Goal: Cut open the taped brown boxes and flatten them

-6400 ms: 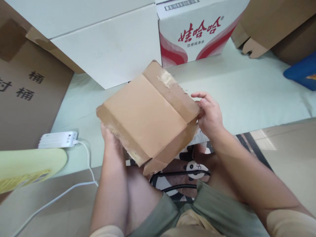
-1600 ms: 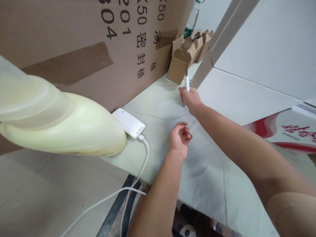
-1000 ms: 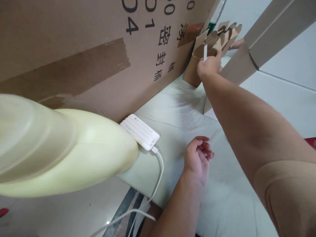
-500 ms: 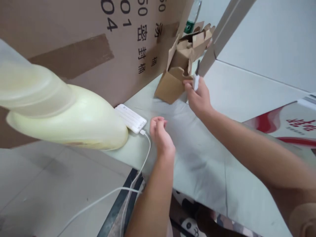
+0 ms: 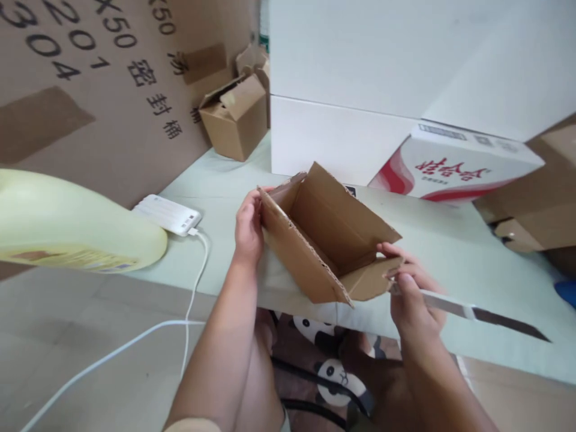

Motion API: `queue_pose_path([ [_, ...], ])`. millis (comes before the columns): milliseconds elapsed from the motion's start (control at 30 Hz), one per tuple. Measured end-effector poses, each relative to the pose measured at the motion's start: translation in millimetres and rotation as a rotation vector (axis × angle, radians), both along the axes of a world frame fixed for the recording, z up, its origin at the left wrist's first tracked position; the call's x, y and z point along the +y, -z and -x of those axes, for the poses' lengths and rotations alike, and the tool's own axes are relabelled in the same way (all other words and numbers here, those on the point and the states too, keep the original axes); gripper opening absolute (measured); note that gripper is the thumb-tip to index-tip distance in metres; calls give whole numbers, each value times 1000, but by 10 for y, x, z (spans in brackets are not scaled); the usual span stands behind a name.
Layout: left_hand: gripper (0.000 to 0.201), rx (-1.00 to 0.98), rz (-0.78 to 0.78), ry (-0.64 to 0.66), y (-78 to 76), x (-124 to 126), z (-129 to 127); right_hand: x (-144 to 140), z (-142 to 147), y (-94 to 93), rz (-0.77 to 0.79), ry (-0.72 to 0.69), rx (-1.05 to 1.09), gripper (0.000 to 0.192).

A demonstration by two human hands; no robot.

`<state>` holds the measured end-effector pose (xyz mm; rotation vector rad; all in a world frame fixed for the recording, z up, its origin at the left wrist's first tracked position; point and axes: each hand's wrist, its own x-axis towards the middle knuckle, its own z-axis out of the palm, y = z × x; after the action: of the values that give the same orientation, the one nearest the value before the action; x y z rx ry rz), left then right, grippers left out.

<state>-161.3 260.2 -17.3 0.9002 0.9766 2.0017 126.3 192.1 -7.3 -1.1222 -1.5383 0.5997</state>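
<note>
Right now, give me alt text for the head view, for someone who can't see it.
A human left grip and right grip hold an open cardboard box at the edge of a pale green surface, the right also holding a knife. A white power bank lies left; white boxes stand behind.

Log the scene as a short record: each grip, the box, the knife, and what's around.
Left grip: on the left end of the cardboard box
Right grip: closed on the knife and the box's right end panel
Box state: top open, near rim rough
Blade: exposed, pointing right, away from the box
Left side: white power bank, cable plugged in
Behind: second carton; white-and-red box
</note>
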Motion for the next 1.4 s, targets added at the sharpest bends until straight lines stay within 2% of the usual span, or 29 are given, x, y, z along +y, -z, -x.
queue_pose_path([
  [167, 55, 155, 10, 183, -76, -55, -286, 73, -267, 24, 29, -29, -109, 29],
  [267, 51, 241, 13, 184, -75, -49, -447, 51, -392, 41, -38, -117, -193, 26],
  [333, 48, 261, 38, 119, -41, -34, -555, 15, -439, 48, -94, -30, -125, 27],
  [433, 49, 245, 141, 49, 39, -12, -688, -15, -458, 54, -112, 226, 19, 26],
  [467, 50, 246, 168, 37, 65, -6, -716, -12, -455, 61, -91, 241, 65, 23],
  [500, 51, 251, 179, 21, 88, 2, -734, -4, -451, 71, -66, 205, 120, 20],
  [600, 57, 321, 138, -54, 134, 38, -727, 33, -441, 117, -1, -15, 298, 16],
  [667, 62, 415, 94, -89, 140, 67, -686, 50, -444, 141, 17, -91, 345, 16],
  [733, 59, 546, 55, -76, 122, 94, -638, 56, -451, 146, 46, -112, 334, 17],
  [867, 34, 812, -34, 24, 35, 128, -565, 52, -452, 124, 83, -147, 260, 20],
  [967, 28, 868, -8, 91, -14, 126, -506, 60, -447, 130, 81, -143, 275, 17],
  [1067, 23, 824, 49, 76, 5, 114, -390, 110, -469, 170, 69, 43, 383, 14],
  [1133, 22, 698, 82, 3, 45, 120, -291, 162, -498, 203, 142, 180, 415, 15],
  [1167, 22, 592, 101, -49, 65, 131, -245, 186, -511, 218, 212, 202, 403, 17],
  [1233, 23, 334, 144, -128, 97, 167, -178, 218, -521, 241, 359, 145, 343, 25],
  [1300, 26, 122, 194, -121, 110, 208, -154, 220, -500, 254, 457, -17, 275, 35],
  [1400, 33, 19, 251, -47, 112, 240, -177, 185, -429, 267, 474, -271, 200, 49],
])
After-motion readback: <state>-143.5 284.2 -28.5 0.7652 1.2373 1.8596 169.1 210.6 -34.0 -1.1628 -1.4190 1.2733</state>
